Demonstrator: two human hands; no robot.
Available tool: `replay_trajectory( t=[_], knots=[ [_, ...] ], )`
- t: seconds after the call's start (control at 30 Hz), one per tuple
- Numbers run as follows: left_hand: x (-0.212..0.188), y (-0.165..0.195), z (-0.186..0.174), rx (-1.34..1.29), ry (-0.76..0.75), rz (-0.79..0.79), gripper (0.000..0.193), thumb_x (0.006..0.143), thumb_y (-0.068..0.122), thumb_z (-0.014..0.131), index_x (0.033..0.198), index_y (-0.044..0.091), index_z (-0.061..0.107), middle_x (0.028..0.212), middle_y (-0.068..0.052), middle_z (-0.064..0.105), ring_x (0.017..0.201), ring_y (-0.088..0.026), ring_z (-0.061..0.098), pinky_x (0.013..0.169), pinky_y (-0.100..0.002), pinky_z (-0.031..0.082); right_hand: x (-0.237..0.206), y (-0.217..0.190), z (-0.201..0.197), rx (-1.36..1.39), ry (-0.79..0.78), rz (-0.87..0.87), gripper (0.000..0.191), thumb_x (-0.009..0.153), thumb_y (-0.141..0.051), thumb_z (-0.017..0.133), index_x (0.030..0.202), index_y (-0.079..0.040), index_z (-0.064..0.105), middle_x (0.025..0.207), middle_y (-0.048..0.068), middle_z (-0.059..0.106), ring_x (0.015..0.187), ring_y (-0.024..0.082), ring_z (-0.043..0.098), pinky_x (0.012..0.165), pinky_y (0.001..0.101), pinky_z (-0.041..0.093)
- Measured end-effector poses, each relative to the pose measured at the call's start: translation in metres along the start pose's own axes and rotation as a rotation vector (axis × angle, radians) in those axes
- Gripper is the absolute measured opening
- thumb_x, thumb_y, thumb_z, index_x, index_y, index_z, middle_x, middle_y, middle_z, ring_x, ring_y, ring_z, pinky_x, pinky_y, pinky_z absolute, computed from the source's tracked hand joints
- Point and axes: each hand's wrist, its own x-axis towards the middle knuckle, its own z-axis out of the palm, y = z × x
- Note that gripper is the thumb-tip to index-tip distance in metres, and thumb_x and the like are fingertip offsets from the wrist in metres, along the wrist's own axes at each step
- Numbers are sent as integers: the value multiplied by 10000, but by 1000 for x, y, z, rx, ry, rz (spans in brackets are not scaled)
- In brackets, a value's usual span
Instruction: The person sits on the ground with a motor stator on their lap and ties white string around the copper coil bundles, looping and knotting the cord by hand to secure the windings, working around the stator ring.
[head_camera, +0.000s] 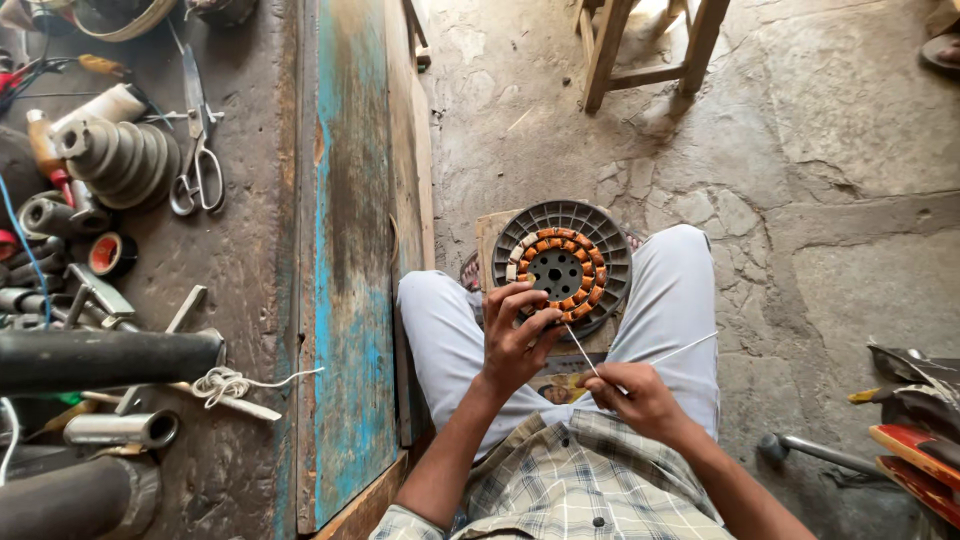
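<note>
A round stator (558, 268) with orange copper coils around a dark perforated core rests on a grey ribbed spool (612, 243) between my knees. My left hand (515, 335) grips the stator's near edge with its fingers curled over the coils. My right hand (632, 396) pinches a thin white strip (583, 352) that runs up toward the stator's lower rim. A second thin white strip (685, 348) sticks out to the right from that hand. I sit with pale trousers and a checked shirt.
A worn blue-painted workbench (350, 250) stands at my left, loaded with scissors (197, 150), a stepped pulley (120, 152), tape rolls, metal pipes (100, 358) and white cord (230, 383). A wooden stool (645, 45) stands ahead on the cracked stone floor. Tools lie at the right edge (915, 430).
</note>
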Motion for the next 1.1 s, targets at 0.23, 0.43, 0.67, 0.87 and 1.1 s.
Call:
replay_trajectory(
  t=[0.23, 0.43, 0.67, 0.87, 1.1],
  knots=[
    [2, -21, -1, -6, -64, 51, 288, 836, 228, 856, 1089, 181, 727, 1247, -9, 651, 1299, -273, 548, 1081, -486, 404, 36, -55, -33, 31, 165, -867, 414, 1126, -297, 410, 834, -44, 555, 985, 200, 674, 984, 343, 634, 966, 454, 453],
    [9, -41, 2, -21, -133, 108, 279, 881, 247, 831, 1125, 208, 702, 1274, 12, 668, 1352, -251, 547, 1149, -484, 397, 48, -5, 11, 494, 51, -379, 458, 1098, -338, 418, 802, -40, 601, 618, 26, 502, 576, 152, 506, 805, 394, 511],
    [7, -46, -6, -65, -141, 99, 263, 882, 230, 828, 1111, 212, 699, 1269, 16, 666, 1333, -246, 563, 1159, -490, 411, 41, 6, 27, 733, 21, -460, 474, 1134, -297, 436, 727, -66, 510, 665, 32, 446, 646, 176, 403, 725, 362, 362],
    [19, -44, -13, -181, -175, 77, 258, 856, 213, 828, 1092, 176, 731, 1252, -11, 672, 1326, -282, 565, 1142, -488, 423, 48, -31, 9, 401, -66, -508, 436, 1115, -295, 450, 763, -60, 556, 707, 67, 532, 687, 240, 532, 685, 378, 426],
    [22, -35, -12, -225, -97, 99, 249, 848, 142, 817, 1083, 131, 738, 1264, -39, 673, 1333, -307, 560, 1107, -488, 420, 55, -54, 3, 231, -110, -570, 417, 1106, -273, 472, 765, -64, 590, 709, 54, 562, 678, 227, 557, 667, 380, 439]
  ],
)
